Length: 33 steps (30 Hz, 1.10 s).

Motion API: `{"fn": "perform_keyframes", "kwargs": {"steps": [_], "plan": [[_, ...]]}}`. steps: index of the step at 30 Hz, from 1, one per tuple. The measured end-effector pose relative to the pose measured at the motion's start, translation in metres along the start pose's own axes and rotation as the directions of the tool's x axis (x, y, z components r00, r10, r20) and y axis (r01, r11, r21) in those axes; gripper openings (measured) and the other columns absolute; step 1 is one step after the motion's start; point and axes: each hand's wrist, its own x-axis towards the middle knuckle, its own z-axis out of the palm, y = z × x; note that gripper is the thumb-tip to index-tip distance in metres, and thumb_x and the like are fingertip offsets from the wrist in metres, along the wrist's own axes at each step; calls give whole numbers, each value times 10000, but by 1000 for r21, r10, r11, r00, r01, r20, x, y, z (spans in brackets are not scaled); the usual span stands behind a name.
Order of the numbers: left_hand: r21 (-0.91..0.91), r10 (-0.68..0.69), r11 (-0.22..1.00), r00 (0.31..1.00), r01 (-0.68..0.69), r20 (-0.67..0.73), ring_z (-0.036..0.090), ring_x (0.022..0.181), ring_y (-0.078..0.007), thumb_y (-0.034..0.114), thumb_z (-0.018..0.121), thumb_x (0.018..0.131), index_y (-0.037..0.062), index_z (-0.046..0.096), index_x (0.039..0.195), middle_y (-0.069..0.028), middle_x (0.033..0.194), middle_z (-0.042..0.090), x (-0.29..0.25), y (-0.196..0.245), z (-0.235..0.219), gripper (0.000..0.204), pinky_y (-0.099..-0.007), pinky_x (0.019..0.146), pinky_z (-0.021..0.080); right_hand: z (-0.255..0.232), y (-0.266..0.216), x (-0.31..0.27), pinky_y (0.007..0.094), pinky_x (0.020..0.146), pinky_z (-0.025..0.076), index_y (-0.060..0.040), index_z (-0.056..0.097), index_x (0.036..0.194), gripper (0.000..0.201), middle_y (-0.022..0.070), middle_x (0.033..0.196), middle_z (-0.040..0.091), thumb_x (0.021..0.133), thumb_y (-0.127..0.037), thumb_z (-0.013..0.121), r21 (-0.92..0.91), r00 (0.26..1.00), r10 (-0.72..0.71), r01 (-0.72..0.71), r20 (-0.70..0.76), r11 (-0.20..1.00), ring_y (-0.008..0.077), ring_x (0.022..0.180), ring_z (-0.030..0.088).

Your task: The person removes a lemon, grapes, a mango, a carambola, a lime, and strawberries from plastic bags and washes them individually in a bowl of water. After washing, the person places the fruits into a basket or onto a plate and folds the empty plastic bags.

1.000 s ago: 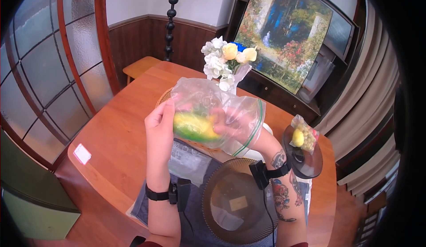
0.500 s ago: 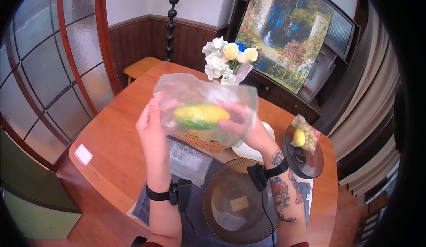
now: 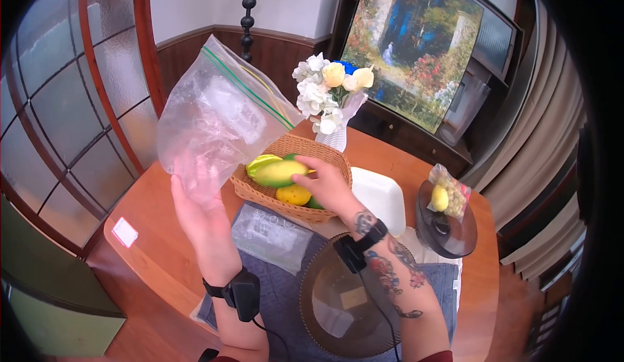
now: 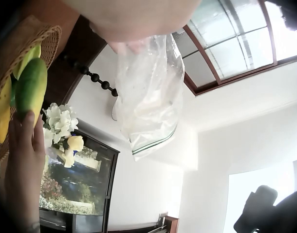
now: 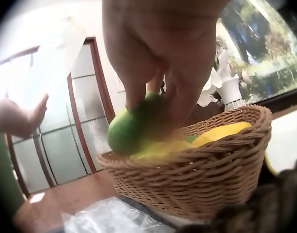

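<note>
My left hand (image 3: pixel 197 199) grips the lower end of a clear zip bag (image 3: pixel 221 108), raised over the table's left side with its green-striped opening at the upper right. Some of its fingers show through the plastic, and no fruit is in the bag. My right hand (image 3: pixel 328 186) holds a green-and-yellow mango (image 3: pixel 281 173) by one end, fingertips and thumb around it. The mango is low over the wicker basket (image 5: pixel 201 179), overlapping other fruit there. A yellow mango (image 3: pixel 294 195) and several other yellow and green fruits lie in the basket.
Behind the basket stands a white vase (image 3: pixel 331 140) of flowers. To its right are a white tray (image 3: pixel 380 199) and a dark glass bowl (image 3: pixel 455 235) with bagged round fruit. Nearest are a ribbed brown glass plate (image 3: pixel 318 320), a grey cloth (image 3: pixel 442 277) and a flat plastic bag (image 3: pixel 273 238).
The mango, earlier inside the bag with my right hand, is now out of it and down at the basket. My left hand has moved left with the bag, which now tips upward.
</note>
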Motion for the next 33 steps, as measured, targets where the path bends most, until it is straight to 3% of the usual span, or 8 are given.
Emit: {"fn": "perform_keyframes", "kwargs": {"steps": [2, 5, 7, 10, 17, 26, 29, 33], "plan": [[11, -77, 997, 997, 76, 32, 379, 1405, -289, 307, 308, 1083, 17, 304, 1508, -145, 1507, 425, -4, 0, 5, 515, -430, 1143, 362, 10, 3, 4, 308, 940, 503, -24, 486, 1417, 520, 141, 1284, 618, 950, -180, 653, -20, 998, -8, 9, 59, 1000, 189, 1095, 634], [34, -88, 996, 994, 86, 63, 395, 1395, -280, 313, 306, 1082, 28, 311, 1508, -145, 1501, 436, -6, 2, 8, 512, -430, 1136, 366, 12, -1, 1, 310, 921, 496, 10, 494, 1391, 521, 169, 1219, 646, 912, -130, 643, -132, 962, -218, 197, -167, 971, 212, 1054, 638], [39, -90, 995, 995, 88, 44, 425, 1368, -272, 300, 314, 1082, 19, 364, 1469, -144, 1465, 473, -7, 2, 12, 481, -426, 1132, 376, -8, -10, -9, 331, 989, 465, -3, 466, 1415, 520, 165, 1268, 617, 933, -116, 621, 178, 997, 73, -66, -35, 982, 210, 1177, 588], [91, -111, 991, 990, 103, 89, 443, 1357, -269, 314, 315, 1082, 19, 366, 1470, -151, 1454, 488, -13, -1, 17, 489, -430, 1125, 379, -40, -53, -42, 352, 1033, 445, -31, 359, 1485, 573, 150, 1362, 546, 965, -119, 584, 472, 985, 140, -173, 104, 865, 217, 1252, 538], [244, -333, 937, 847, 249, 414, 481, 1332, -282, 345, 331, 1082, 35, 274, 1529, -177, 1455, 475, -56, -15, 50, 547, -437, 1055, 443, -73, -104, -131, 413, 1060, 438, -73, 202, 1538, 664, 148, 1489, 419, 1006, -243, 562, 683, 995, 41, -95, 95, 724, 279, 1314, 493], [586, -553, 798, 561, 143, 616, 654, 1086, -247, 254, 463, 1053, 54, 315, 1523, -180, 1302, 601, -94, 8, 74, 531, -383, 868, 566, -105, -114, -196, 427, 1024, 483, -6, 370, 1471, 497, 132, 1400, 517, 1072, -298, 410, 714, 930, 178, 114, -321, 690, 253, 1250, 548], [612, -537, 788, 562, 68, 630, 683, 1023, -234, 215, 516, 1029, 48, 322, 1520, -186, 1244, 642, -92, 4, 67, 554, -351, 851, 570, -116, -110, -212, 413, 989, 519, 1, 386, 1456, 482, 140, 1341, 566, 1078, -299, 387, 670, 862, 178, 223, -475, 708, 256, 1174, 609], [608, -593, 782, 469, 139, 655, 636, 1146, -236, 146, 571, 1007, 2, 324, 1505, -205, 1310, 604, -108, -3, 72, 574, -342, 903, 546, -123, -109, -226, 406, 945, 551, 11, 411, 1428, 470, 149, 1261, 614, 1077, -300, 390, 721, 799, 214, 347, -562, 600, 248, 1092, 654]]}}
